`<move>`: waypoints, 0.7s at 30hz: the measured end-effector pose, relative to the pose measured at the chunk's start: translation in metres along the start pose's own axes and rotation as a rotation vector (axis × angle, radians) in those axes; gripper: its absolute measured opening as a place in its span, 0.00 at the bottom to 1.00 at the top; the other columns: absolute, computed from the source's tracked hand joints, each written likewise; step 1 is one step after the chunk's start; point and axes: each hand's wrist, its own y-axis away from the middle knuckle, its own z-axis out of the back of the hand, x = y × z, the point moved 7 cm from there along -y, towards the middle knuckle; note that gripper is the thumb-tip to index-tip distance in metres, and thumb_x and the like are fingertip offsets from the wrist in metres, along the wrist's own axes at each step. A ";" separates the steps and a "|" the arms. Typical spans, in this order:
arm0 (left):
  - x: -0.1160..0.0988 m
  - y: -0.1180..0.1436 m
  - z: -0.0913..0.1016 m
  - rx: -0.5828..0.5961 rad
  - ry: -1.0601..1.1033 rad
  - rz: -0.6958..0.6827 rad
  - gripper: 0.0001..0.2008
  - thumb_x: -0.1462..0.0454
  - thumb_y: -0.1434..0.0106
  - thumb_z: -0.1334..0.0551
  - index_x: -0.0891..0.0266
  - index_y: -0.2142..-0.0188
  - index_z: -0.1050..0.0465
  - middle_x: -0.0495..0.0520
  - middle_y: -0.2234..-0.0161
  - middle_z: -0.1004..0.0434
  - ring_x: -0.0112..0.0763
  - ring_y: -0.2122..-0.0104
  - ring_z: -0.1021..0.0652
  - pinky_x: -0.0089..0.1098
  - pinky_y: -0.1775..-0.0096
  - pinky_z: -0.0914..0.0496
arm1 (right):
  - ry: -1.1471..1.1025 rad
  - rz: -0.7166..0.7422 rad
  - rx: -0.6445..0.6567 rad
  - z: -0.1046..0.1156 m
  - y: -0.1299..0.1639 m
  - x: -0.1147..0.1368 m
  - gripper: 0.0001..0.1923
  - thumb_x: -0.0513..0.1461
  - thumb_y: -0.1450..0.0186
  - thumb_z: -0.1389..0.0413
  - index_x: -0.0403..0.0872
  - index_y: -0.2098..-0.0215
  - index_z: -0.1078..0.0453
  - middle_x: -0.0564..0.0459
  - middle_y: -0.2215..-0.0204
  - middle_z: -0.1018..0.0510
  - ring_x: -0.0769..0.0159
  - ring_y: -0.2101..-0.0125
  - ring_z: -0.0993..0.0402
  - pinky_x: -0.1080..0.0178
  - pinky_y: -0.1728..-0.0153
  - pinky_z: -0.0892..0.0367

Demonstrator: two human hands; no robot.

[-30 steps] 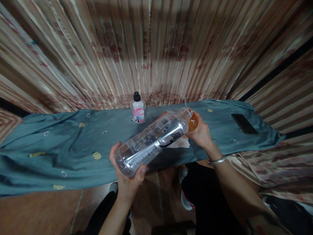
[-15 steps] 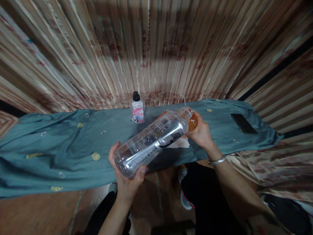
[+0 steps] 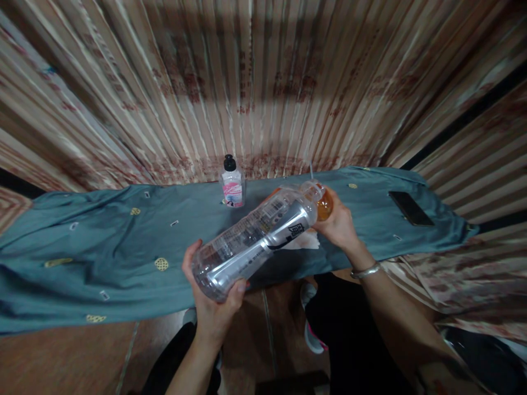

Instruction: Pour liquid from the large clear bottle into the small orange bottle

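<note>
Clear bottle (image 3: pixel 255 236) stays tipped in our left hand (image 3: pixel 214 299), gripped at its base, mouth over the orange-filled cup (image 3: pixel 323 204) our right hand (image 3: pixel 340 225) clasps above the teal cloth (image 3: pixel 102 247) — barely anything has shifted, so the pour holds steady.

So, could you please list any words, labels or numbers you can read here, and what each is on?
Large clear bottle: label with fine print and one bold dark character, too blurred to read.
Small bottle: pink label, too small to read.
Striped backdrop: reddish printed marks, illegible.
</note>
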 end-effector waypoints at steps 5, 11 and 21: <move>0.001 0.003 -0.003 0.044 0.058 0.047 0.45 0.50 0.45 0.24 0.56 0.34 0.43 0.58 0.51 0.26 0.30 0.75 0.21 0.33 0.75 0.22 | -0.006 -0.003 0.007 0.000 0.000 0.000 0.45 0.47 0.50 0.29 0.51 0.36 0.34 0.45 0.46 0.16 0.43 0.45 0.18 0.43 0.42 0.24; 0.003 0.004 -0.003 0.056 0.078 0.067 0.46 0.49 0.46 0.24 0.56 0.35 0.44 0.58 0.50 0.27 0.30 0.76 0.20 0.32 0.77 0.23 | 0.009 -0.031 0.013 0.000 0.000 -0.001 0.45 0.47 0.50 0.30 0.48 0.36 0.34 0.43 0.47 0.16 0.40 0.45 0.19 0.41 0.41 0.25; -0.010 -0.005 -0.003 0.023 0.041 0.005 0.46 0.48 0.50 0.23 0.59 0.39 0.42 0.56 0.55 0.26 0.31 0.75 0.21 0.32 0.77 0.24 | 0.008 -0.022 -0.004 0.000 0.000 -0.001 0.45 0.46 0.51 0.29 0.49 0.36 0.33 0.44 0.47 0.16 0.42 0.45 0.18 0.43 0.42 0.24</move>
